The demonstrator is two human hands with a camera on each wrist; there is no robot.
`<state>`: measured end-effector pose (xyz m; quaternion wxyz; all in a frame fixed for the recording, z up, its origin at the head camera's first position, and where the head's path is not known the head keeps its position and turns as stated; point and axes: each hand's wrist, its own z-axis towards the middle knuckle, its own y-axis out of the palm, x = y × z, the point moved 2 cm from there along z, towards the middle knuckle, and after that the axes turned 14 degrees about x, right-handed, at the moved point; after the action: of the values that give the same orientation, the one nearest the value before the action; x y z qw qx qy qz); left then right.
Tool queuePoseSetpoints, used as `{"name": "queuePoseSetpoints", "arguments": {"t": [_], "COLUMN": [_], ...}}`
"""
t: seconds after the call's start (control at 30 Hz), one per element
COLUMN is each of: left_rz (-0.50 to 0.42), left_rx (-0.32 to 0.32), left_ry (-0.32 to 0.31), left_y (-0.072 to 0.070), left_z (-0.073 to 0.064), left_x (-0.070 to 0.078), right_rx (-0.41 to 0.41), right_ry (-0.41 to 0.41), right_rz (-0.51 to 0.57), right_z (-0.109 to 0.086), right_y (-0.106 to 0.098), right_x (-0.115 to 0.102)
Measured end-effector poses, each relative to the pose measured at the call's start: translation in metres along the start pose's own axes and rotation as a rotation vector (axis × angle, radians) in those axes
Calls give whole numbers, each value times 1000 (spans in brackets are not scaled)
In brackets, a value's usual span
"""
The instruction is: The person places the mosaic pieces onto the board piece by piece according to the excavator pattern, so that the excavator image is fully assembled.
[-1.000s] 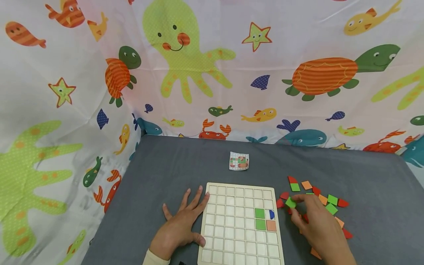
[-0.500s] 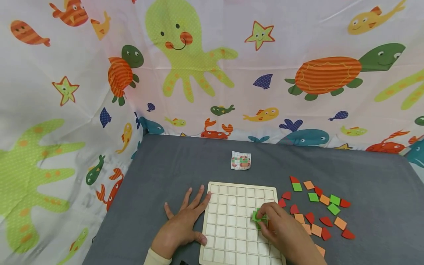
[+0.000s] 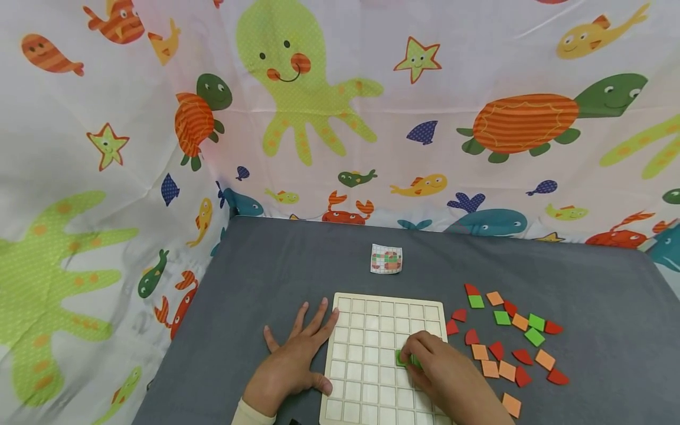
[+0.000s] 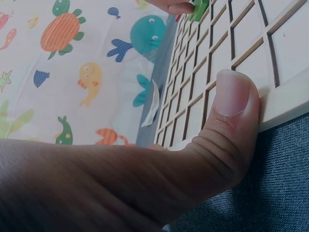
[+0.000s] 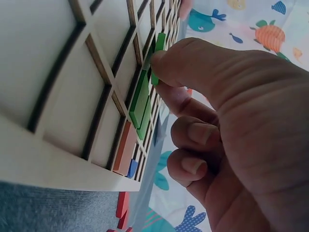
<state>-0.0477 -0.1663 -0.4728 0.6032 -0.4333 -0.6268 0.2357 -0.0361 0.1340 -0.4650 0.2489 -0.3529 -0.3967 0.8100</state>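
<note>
A pale wooden grid board (image 3: 357, 370) lies on the grey cloth. My left hand (image 3: 289, 363) spreads its fingers along the board's left edge, the thumb (image 4: 236, 104) resting on the rim. Over the right half of the board, my right hand (image 3: 443, 372) pinches a green square tile (image 5: 158, 58) between thumb and index finger. That tile stands on edge at a cell, just beside two green tiles (image 5: 140, 104) set in the grid. An orange tile (image 5: 124, 147) and a blue piece (image 5: 132, 167) sit in cells closer to the right rim. From the head, my right hand covers these set pieces.
Right of the board lie loose pieces: green squares (image 3: 502, 317), red quarter-rounds (image 3: 522, 356) and orange squares (image 3: 512, 405), several of each. A small card with a coloured grid pattern (image 3: 386, 260) lies beyond the board. A sea-animal curtain (image 3: 329, 147) hangs behind and at the left.
My right hand has carried the green tile from the loose pieces leftward onto the board, then slightly further left and nearer. My left hand has stayed at the board's edge.
</note>
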Motion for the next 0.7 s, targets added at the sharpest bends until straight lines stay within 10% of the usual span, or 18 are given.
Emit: {"name": "queuePoseSetpoints", "arguments": {"t": [0.7], "left_rz": [20], "left_rx": [-1], "left_ry": [-6], "left_y": [1], "left_z": [-1], "left_x": [-1], "right_rx": [-44], "right_ry": [64], "right_rz": [29], "right_z": [-1], "right_y": [-1], "right_x": [-1]}}
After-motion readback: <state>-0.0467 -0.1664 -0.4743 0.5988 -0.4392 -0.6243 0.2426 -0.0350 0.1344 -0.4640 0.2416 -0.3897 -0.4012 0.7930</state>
